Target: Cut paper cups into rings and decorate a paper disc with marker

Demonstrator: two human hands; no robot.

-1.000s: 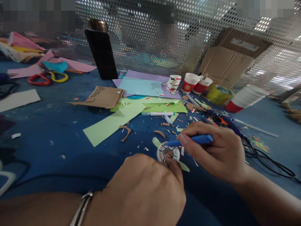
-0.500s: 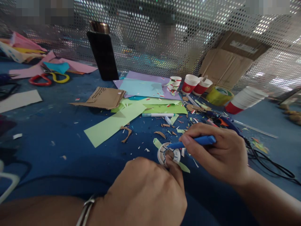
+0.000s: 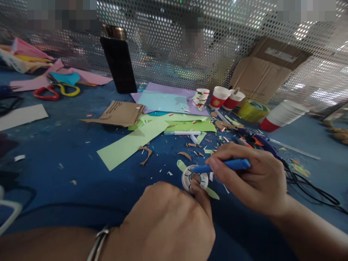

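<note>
A small white paper disc, like a cup bottom (image 3: 187, 183), bears dark blue strokes round its edge and a brown round piece in its middle. Two pale green paper strips (image 3: 212, 193) stick out from beneath it. My left hand (image 3: 171, 221) is closed, its thumb pressing on the disc's middle; its other fingers are hidden under the hand. A blue marker pen (image 3: 233, 164) is pinched in my right hand (image 3: 255, 177), its tip on the disc's upper left edge.
Paper scraps lie beyond my hands, with green paper (image 3: 133, 145) and cardboard (image 3: 125, 113) to the left. Further back stand a phone (image 3: 119, 65), red-and-white paper cups (image 3: 219, 98), yellow tape (image 3: 252, 111) and a stack of cups (image 3: 285, 114). A black cable (image 3: 312, 188) lies at right.
The marker's tip has shifted slightly left along the disc's edge, with my right hand moving a little. My left hand and the disc stay nearly in place.
</note>
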